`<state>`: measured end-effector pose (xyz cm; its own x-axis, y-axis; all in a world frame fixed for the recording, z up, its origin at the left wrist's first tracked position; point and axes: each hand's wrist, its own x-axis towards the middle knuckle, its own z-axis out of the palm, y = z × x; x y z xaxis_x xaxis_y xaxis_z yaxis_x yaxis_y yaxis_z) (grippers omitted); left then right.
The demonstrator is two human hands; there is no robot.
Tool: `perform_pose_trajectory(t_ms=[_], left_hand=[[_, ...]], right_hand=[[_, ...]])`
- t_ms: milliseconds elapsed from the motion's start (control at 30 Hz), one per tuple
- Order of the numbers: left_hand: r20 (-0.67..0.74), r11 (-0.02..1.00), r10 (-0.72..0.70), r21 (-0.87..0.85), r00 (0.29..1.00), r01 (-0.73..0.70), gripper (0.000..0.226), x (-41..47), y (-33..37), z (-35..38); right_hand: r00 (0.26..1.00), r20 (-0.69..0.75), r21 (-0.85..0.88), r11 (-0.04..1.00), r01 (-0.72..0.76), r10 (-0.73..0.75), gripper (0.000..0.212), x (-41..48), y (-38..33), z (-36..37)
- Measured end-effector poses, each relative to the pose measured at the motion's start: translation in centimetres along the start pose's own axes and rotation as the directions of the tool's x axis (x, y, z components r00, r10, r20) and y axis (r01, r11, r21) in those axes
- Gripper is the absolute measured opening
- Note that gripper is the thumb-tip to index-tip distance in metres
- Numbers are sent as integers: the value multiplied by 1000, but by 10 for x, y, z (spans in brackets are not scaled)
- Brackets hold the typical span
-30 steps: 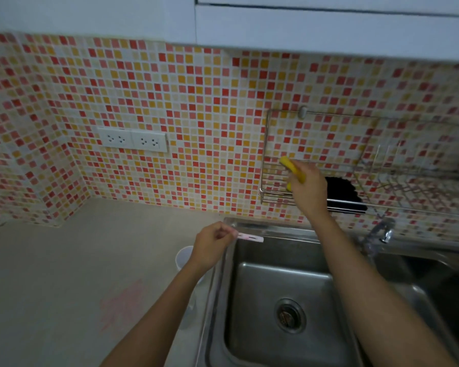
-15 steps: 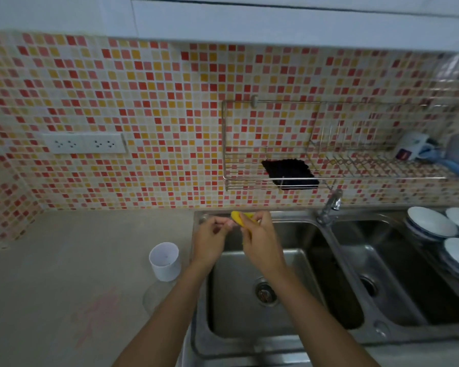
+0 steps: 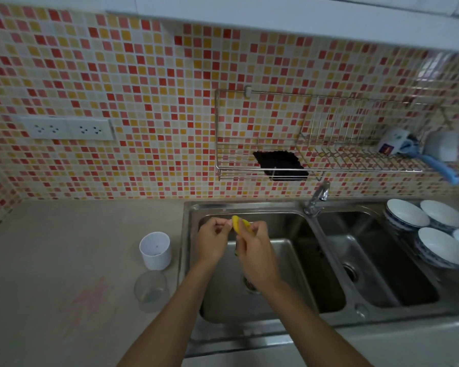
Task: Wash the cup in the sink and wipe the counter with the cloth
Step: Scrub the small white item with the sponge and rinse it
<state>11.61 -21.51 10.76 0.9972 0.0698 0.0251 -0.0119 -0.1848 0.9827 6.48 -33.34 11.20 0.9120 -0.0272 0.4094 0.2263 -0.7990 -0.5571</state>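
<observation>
Down from the wire rack, the right hand now sits over the left basin of the sink. It pinches a yellow sponge, and its fingers hide the sponge's lower part. The left hand curls its fingertips against the sponge's edge; whether they pinch anything I cannot tell. The cup stands upright on the bench just left of the sink, with a clear glass beside it. The dark cloth lies on the rack.

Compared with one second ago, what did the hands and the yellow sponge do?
The right hand carried the yellow sponge down from the wire rack to above the left sink basin; the left hand now touches it too. The white cup stayed on the counter, the black cloth in the rack.
</observation>
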Motion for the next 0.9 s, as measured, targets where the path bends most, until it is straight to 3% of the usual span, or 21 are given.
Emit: perform_pose_trajectory(t_ms=[133,267,333,433,533,633,767,900], left_hand=[[9,1000,-2,11,1000,2,11,-7,1,9],[28,1000,-17,5,999,17,13,-5,2,19],[63,999,-30,-26,998,31,14,-4,5,29],[118,998,-28,-56,993,35,13,-4,13,48],[164,998,-30,-55,986,40,13,-2,19,63],[213,998,62,-14,975,-61,12,0,22,71],[269,966,194,115,943,-231,13,8,29,82],[175,963,167,182,970,-198,10,17,28,99]], right_hand=[[971,-74,22,974,-227,228,39,8,19,-8],[1000,18,-26,999,-25,25,53,-4,14,-11],[998,-16,-111,992,-58,57,53,0,29,-22],[994,-53,-234,966,-108,98,39,17,56,-44],[1000,3,-311,950,12,-12,22,32,83,-59],[993,92,-375,921,103,-74,26,44,106,-71],[983,157,-355,924,144,-93,27,59,123,-82],[992,117,-219,974,61,-36,34,67,140,-79]])
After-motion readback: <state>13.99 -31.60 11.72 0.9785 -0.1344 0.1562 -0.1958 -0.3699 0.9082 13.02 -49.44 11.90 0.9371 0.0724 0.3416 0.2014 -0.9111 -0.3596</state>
